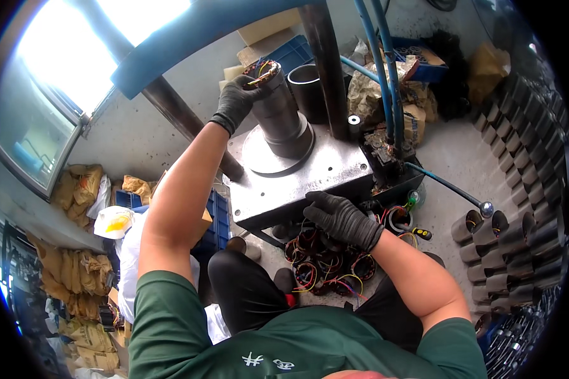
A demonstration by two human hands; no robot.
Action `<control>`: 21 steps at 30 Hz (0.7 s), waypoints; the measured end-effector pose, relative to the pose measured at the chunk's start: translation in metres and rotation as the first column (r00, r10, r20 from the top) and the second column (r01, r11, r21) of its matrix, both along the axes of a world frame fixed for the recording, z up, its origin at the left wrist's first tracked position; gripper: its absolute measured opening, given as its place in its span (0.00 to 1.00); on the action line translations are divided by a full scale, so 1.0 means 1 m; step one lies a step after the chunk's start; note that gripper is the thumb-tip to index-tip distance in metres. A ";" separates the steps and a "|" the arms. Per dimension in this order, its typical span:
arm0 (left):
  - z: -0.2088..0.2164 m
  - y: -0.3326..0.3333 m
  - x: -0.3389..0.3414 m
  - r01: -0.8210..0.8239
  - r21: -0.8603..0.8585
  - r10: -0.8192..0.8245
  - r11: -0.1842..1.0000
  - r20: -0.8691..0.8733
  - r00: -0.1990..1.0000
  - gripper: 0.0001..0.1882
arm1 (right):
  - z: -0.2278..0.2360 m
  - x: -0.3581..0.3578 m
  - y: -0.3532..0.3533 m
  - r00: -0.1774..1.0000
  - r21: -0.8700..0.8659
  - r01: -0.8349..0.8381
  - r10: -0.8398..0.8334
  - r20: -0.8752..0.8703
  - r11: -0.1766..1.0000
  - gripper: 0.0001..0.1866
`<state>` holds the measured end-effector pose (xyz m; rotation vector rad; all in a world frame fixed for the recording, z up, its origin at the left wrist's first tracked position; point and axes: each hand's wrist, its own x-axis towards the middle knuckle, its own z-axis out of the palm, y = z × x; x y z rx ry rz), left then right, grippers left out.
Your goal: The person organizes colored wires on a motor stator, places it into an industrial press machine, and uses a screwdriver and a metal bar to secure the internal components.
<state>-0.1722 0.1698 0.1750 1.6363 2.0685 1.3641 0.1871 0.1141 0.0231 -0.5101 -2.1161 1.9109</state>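
A grey metal cylinder [281, 129] stands upright on a round steel disc [254, 155] on the press table. At its top sits a motor stator [269, 74] with copper windings and coloured lead wires. My left hand [237, 104], in a dark grey glove, grips the stator's near left rim; some fingertips are hidden against the wires. My right hand [341, 218], gloved alike, hovers at the table's front edge with loosely stretched fingers and nothing visible in it. Below it, several wound stators [329, 262] with loose wires lie on the floor between my legs.
The press has a blue crossbeam [215, 31] and dark posts [325, 69]. A dark hollow cylinder [306, 88] stands behind the work. A ball-ended lever [449, 188] reaches out at right. Rows of metal housings [518, 170] line the right; a blue crate [218, 218] is at left.
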 end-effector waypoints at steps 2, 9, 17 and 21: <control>-0.001 0.000 0.003 -0.020 -0.005 0.020 1.000 -0.050 0.999 0.21 | -0.001 0.001 0.001 1.000 -0.024 -0.004 0.004 0.010 1.000 0.38; 0.004 -0.002 0.031 -0.178 -0.004 0.171 0.984 -0.258 0.951 0.24 | 0.014 0.010 0.002 0.998 0.003 -0.044 0.044 0.050 0.999 0.32; -0.007 0.001 0.022 -0.126 0.071 0.141 0.989 -0.268 0.953 0.24 | 0.025 0.020 -0.002 0.982 -0.010 -0.130 0.130 0.137 0.991 0.30; 0.007 -0.009 0.013 -0.091 -0.058 0.066 0.994 -0.340 0.938 0.27 | 0.021 0.018 0.000 0.960 0.330 -0.235 0.165 0.226 0.914 0.32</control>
